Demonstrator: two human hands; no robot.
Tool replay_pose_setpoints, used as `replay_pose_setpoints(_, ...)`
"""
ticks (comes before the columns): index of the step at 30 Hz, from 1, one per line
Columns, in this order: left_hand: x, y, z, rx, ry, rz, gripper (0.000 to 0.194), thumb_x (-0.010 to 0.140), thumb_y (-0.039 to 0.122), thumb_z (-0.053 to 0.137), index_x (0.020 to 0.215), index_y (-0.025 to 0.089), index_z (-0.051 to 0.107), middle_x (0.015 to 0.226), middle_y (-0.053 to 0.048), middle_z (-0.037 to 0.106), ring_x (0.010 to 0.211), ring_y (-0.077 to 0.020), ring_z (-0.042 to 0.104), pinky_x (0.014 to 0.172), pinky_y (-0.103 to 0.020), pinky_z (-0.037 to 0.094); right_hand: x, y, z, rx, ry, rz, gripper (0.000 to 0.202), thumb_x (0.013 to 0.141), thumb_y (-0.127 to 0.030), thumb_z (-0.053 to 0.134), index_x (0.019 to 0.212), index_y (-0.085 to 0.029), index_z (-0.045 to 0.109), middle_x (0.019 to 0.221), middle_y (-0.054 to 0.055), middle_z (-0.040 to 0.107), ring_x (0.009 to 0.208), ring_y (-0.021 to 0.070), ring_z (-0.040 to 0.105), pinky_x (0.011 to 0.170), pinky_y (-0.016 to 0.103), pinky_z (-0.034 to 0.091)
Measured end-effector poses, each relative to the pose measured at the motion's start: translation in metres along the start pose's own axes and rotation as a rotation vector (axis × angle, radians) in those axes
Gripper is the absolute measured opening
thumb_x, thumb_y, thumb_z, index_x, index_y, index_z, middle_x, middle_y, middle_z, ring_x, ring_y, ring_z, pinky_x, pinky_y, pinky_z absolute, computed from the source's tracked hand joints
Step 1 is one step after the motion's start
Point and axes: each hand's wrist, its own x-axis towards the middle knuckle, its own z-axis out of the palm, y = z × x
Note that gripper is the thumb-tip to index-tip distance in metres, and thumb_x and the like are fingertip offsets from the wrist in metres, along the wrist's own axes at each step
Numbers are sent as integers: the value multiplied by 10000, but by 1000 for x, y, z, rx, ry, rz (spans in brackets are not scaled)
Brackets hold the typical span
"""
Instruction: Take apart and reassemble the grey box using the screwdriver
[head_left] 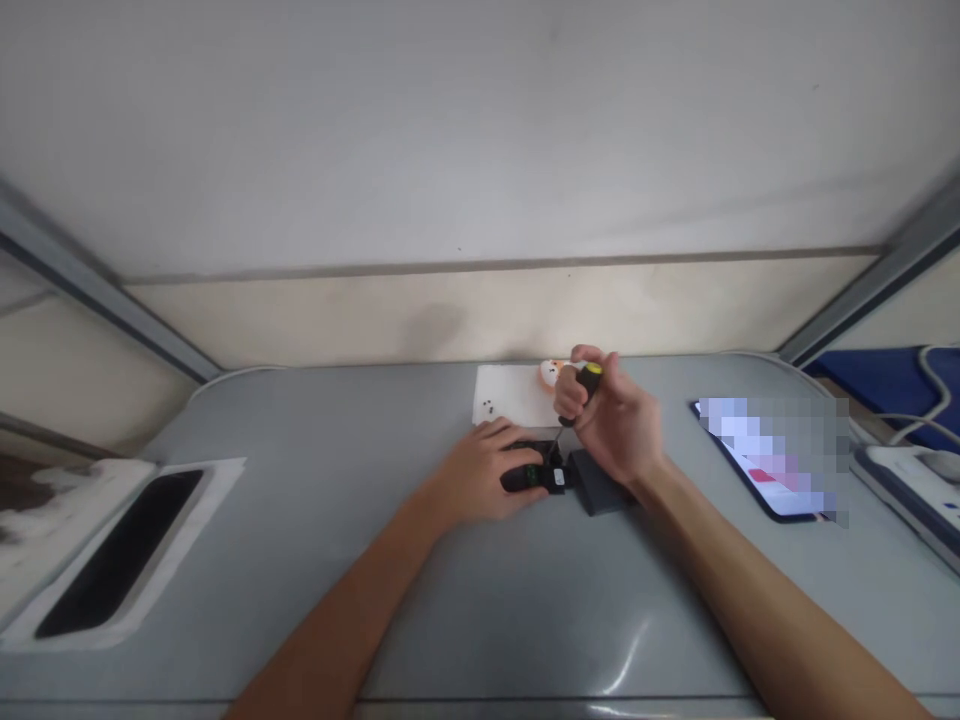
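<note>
My left hand point(491, 475) is closed around a small black device point(553, 480) with a white label, pressing it down on the grey tabletop. Within my right hand point(619, 420) is a screwdriver point(590, 378) with a black handle and yellow end cap, tilted, its thin shaft reaching down to the device. The exact spot where the tip meets it is too small to tell. Beside the device lies a flat dark grey rectangular piece point(596, 488), partly under my right hand. Behind my hands, several tiny dark screws point(488, 407) rest on a white sheet point(517, 385).
A small orange and white figure point(552, 373) sits on the sheet's far edge. To the right lie a phone point(761, 465) with a lit screen and a white power strip point(911, 490) with cables. At the left is a black oblong object point(124, 555) on white paper.
</note>
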Motion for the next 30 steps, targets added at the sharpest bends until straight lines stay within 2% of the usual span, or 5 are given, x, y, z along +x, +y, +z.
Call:
replay_pose_setpoints(4,1,0,0,0,0,11,211,934,407,705,1045,231,745,1226,-63,723,1112,-239,628,1039,-424,497,0,-1,0,-1,34,-25,271,962,-474,613,839,-257,508,648,-37,317,563,142,326,560,287,351)
replay_pose_setpoints(9,2,1,0,13,12,3,193,909,395,726,1000,225,744,1139,-79,733,1067,-247,647,987,-432,516,4,-2,-9,-72,-35,-48,239,965,-426,603,830,-231,572,818,33,533,750,176,519,715,330,456)
replay_pose_setpoints(18,3,2,-3,12,-1,22,191,920,384,705,1013,222,739,1159,-79,720,1070,-246,641,991,-425,509,2,-1,-3,41,-16,-6,271,980,-495,580,868,-254,526,664,-30,341,583,143,353,572,282,360)
replay_pose_setpoints(24,4,3,-4,22,1,7,194,918,400,707,998,227,745,1134,-84,718,1064,-248,647,982,-427,518,4,-4,-4,-98,-14,-61,244,973,-436,605,841,-236,558,813,26,533,719,170,507,682,326,442)
replay_pose_setpoints(30,5,4,-5,15,-6,10,187,915,391,716,1009,231,741,1127,-78,719,1052,-242,646,961,-420,521,5,0,-1,-38,14,-54,305,990,-536,544,884,-250,555,725,-8,402,611,152,401,585,307,403)
